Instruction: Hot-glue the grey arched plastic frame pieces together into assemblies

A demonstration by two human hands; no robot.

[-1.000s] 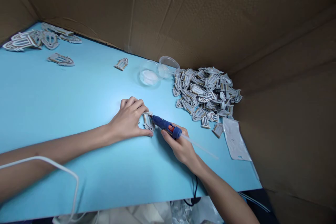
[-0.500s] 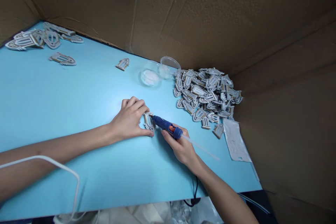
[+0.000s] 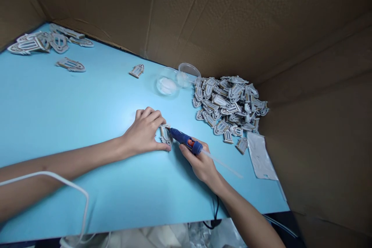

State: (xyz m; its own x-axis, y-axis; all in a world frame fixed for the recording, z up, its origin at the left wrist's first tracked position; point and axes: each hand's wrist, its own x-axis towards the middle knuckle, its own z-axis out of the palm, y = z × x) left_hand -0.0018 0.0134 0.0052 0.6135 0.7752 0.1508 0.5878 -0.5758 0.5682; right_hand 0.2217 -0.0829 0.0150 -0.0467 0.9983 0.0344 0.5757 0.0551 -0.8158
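Note:
Between the thumb and fingers of my left hand [image 3: 147, 131] is a small arched window-shaped piece [image 3: 166, 135], grey-white with gold-brown edging, held at the blue tabletop. My right hand [image 3: 202, 162] is wrapped round a blue hot glue gun [image 3: 183, 138] with an orange part. A clear glue stick [image 3: 222, 163] sticks out of its back end. The gun's nozzle meets the upper part of the piece, close to my left fingertips. Whether glue is coming out is too small to tell.
A large heap of similar pieces [image 3: 229, 102] lies at the right, beside a flat plastic bag [image 3: 261, 157]. Two clear round tubs [image 3: 167, 85] stand at the back. More pieces [image 3: 58, 42] lie far left, with a lone one [image 3: 136, 71] nearer. Cardboard walls [image 3: 174, 11] enclose the table; a white bent rod [image 3: 64, 181] crosses lower left.
The view has shifted very slightly. Both hands, the window-shaped piece and the glue gun keep practically the same positions.

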